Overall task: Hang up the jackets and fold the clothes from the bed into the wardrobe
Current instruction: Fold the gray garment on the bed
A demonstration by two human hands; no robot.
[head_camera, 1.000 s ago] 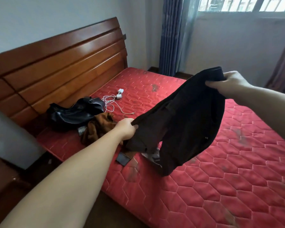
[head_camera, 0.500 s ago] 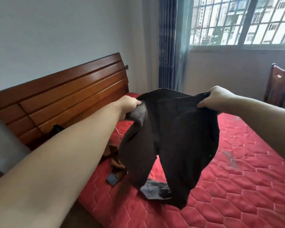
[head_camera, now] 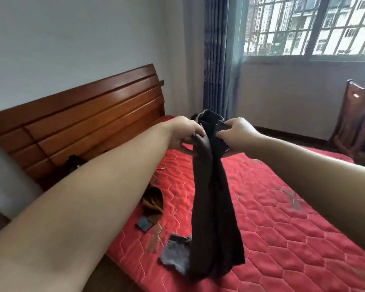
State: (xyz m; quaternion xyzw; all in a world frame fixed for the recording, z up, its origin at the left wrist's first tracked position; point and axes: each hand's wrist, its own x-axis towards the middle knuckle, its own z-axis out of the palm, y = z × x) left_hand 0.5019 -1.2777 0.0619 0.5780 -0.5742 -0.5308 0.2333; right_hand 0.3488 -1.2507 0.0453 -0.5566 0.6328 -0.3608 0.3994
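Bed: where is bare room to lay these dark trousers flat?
Free: mattress right of the hanging trousers, toward the chair. Crowded: left edge, with brown garment and grey cloth.

1. No writing, label, brand, number or sign can be read anywhere; the dark garment (head_camera: pixel 215 186) shows plain cloth only.

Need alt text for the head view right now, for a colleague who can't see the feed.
Both hands, left hand and right hand, grip the top of a dark brown garment held up so it hangs down over a red quilted mattress. A brown garment and grey cloth lie on the mattress, before a wooden headboard.
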